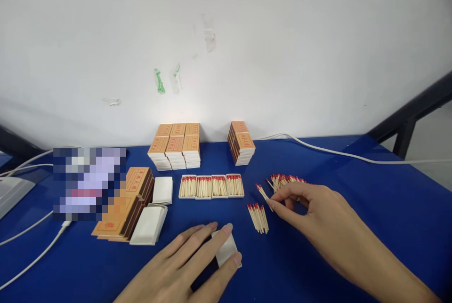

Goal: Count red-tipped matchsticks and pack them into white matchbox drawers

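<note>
Beside four filled trays (211, 186), the left hand (192, 265) clasps an empty white tray (226, 249); the right hand (310, 209) pinches one match (263, 193) above a small bundle (258, 218).

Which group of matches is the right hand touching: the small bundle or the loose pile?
The loose pile. The right hand lies over it, its fingers pinching one match; the small bundle lies untouched beside.
</note>
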A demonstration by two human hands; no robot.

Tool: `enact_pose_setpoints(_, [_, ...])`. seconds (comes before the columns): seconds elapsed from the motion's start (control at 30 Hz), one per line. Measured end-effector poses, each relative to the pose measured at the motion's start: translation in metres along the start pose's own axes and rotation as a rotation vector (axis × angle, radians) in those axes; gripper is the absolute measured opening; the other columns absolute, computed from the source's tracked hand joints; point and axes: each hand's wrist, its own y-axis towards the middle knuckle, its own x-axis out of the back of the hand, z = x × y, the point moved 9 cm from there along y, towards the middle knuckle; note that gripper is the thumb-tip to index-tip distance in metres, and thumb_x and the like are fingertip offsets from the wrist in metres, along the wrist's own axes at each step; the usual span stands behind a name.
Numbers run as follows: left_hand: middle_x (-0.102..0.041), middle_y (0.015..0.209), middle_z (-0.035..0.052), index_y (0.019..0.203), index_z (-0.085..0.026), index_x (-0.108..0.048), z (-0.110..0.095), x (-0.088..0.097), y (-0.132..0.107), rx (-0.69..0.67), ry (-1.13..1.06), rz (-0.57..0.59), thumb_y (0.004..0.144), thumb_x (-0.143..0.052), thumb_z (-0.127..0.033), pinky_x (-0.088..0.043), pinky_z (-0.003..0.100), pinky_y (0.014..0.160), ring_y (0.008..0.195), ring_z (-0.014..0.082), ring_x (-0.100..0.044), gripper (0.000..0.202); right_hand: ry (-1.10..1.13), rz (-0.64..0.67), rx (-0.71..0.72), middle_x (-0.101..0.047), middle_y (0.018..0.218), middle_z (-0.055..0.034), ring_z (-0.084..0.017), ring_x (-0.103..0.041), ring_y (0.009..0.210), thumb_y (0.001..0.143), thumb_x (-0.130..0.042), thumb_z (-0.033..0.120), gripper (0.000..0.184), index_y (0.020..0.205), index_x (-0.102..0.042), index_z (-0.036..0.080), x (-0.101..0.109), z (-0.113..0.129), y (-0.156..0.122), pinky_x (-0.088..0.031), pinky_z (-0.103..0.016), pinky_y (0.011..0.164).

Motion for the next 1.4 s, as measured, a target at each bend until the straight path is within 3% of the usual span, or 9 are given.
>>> enact_pose_setpoints(0.17, [-0.070, 0.164, 0.0140, 0.162, -0.027, -0.070, 0.000, 0.000, 0.000, 0.009, -0.028, -0.009, 0.124, -0.044, -0.021, -0.067, 0.047, 0.113, 0.148, 0.0327, -0.071, 0.046, 0.044, 0.086, 0.008, -0.071, 0.072, 0.0004, -0.020, -0.063, 0.066, 0.097, -0.070, 0.054, 0.030, 0.082, -0.083, 0.031, -0.002, 0.004, -0.001, -0.043, -0.032, 0.061])
enact_pose_setpoints(0.7, [-0.069, 0.165, 0.0125, 0.162, -0.026, -0.070, 0.001, 0.003, 0.000, 0.011, -0.009, 0.000, 0.123, -0.043, -0.020, -0.066, 0.046, 0.114, 0.149, 0.0318, -0.070, 0.048, 0.069, 0.210, -0.064, -0.073, 0.075, 0.0019, -0.019, -0.064, 0.071, 0.098, -0.069, 0.054, 0.031, 0.080, -0.082, 0.033, -0.014, 0.001, -0.008, -0.043, -0.034, 0.065])
enact_pose_setpoints(0.9, [-0.066, 0.168, 0.0133, 0.166, -0.026, -0.066, 0.001, -0.001, -0.003, 0.017, -0.019, -0.001, 0.121, -0.048, -0.018, -0.063, 0.046, 0.119, 0.150, 0.0318, -0.068, 0.049, 0.084, 0.174, -0.020, -0.073, 0.073, 0.0012, -0.019, -0.065, 0.068, 0.098, -0.072, 0.043, 0.025, 0.079, -0.082, 0.031, -0.012, 0.001, -0.008, -0.044, -0.032, 0.062])
enact_pose_setpoints(1.27, [-0.068, 0.165, 0.0151, 0.163, -0.026, -0.069, 0.000, -0.002, 0.000, 0.007, -0.014, -0.008, 0.120, -0.046, -0.014, -0.067, 0.048, 0.113, 0.150, 0.0334, -0.070, 0.050, 0.045, 0.164, -0.020, -0.072, 0.072, 0.0008, -0.019, -0.064, 0.067, 0.098, -0.069, 0.054, 0.033, 0.077, -0.080, 0.030, -0.008, 0.001, -0.004, -0.044, -0.032, 0.062])
enact_pose_setpoints(1.4, [-0.069, 0.164, 0.0158, 0.162, -0.025, -0.070, 0.000, -0.001, 0.000, 0.004, -0.022, -0.005, 0.120, -0.045, -0.013, -0.068, 0.049, 0.110, 0.147, 0.0342, -0.072, 0.050, 0.047, 0.170, -0.006, -0.074, 0.073, 0.0007, -0.019, -0.066, 0.068, 0.099, -0.069, 0.048, 0.029, 0.078, -0.081, 0.030, -0.008, 0.002, -0.004, -0.044, -0.032, 0.062])
